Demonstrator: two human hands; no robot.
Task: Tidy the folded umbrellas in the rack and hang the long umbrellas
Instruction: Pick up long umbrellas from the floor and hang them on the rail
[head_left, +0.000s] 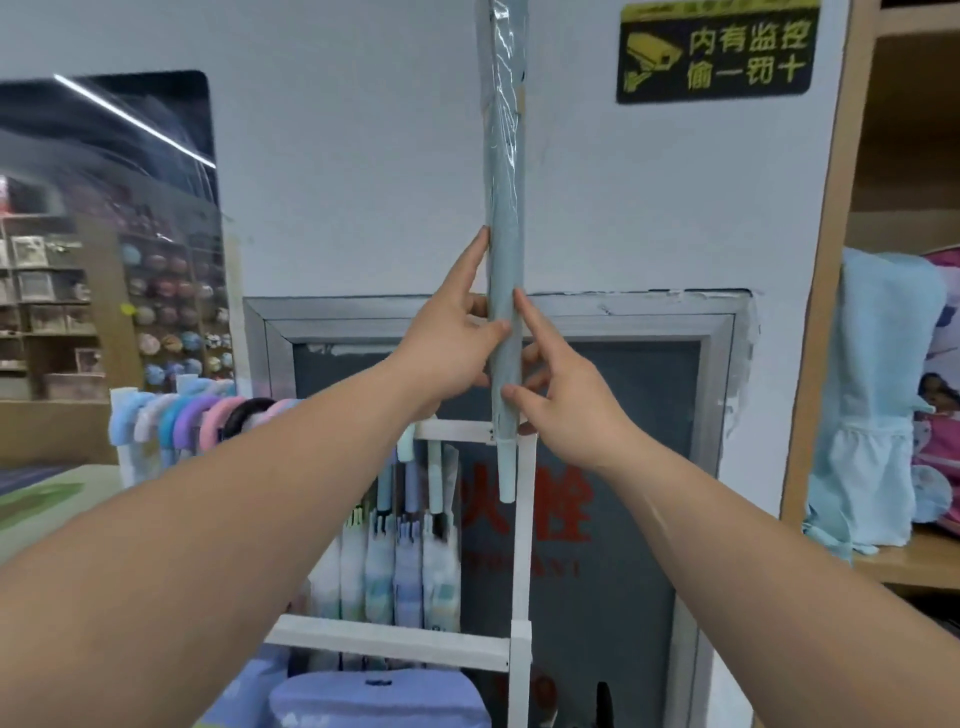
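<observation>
A long grey-blue umbrella (505, 218) in a clear plastic sleeve stands upright in front of me, its pale handle end pointing down by the white rack (521, 545). My left hand (451, 338) holds its lower shaft from the left, thumb across the front. My right hand (569, 400) holds it from the right, index finger laid up along the shaft and thumb on the front. Several long umbrellas (410, 561) hang from the rack's top bar, pale handles up. A row of curved pastel handles (202, 418) hangs further left.
Behind the rack is a grey framed panel (623, 467) with red characters on a white wall. A wooden shelf (883, 561) at right holds a light-blue garment. A yellow-and-black sign (719, 49) is high on the wall. Shop shelves stand at far left.
</observation>
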